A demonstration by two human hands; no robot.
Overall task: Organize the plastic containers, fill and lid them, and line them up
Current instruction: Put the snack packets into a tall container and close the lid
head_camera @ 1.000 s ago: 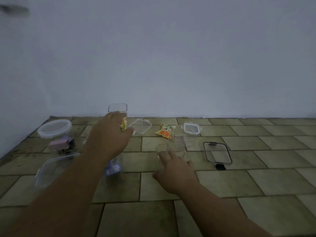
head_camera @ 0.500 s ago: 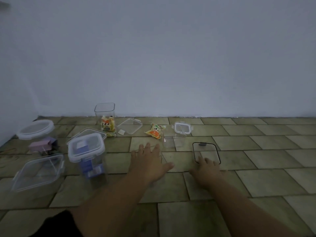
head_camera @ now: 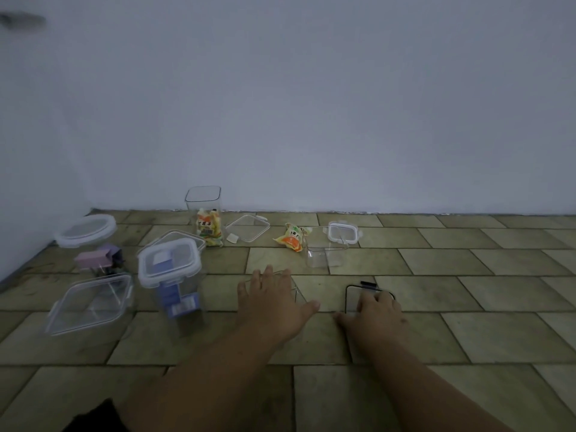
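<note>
My left hand (head_camera: 271, 304) lies flat with fingers spread over a small clear container (head_camera: 294, 289) on the tiled floor. My right hand (head_camera: 377, 313) rests with bent fingers on a black-rimmed lid (head_camera: 355, 296); I cannot tell whether it grips the lid. Behind them stand a small open clear container (head_camera: 321, 257), a white-rimmed lid (head_camera: 342, 232) and an orange snack packet (head_camera: 293, 239). A tall open container (head_camera: 203, 202) by the wall holds snack packets. A flat clear lid (head_camera: 247, 227) lies beside it.
On the left stand a lidded tall container with a blue item (head_camera: 170, 266), a round lidded container with a pink item (head_camera: 84, 233) and a lidded rectangular clear container (head_camera: 90, 302). The wall (head_camera: 311, 120) closes the back.
My left hand came back from the tall container by the wall to the small clear container. My right hand moved right from that container onto the black-rimmed lid.
</note>
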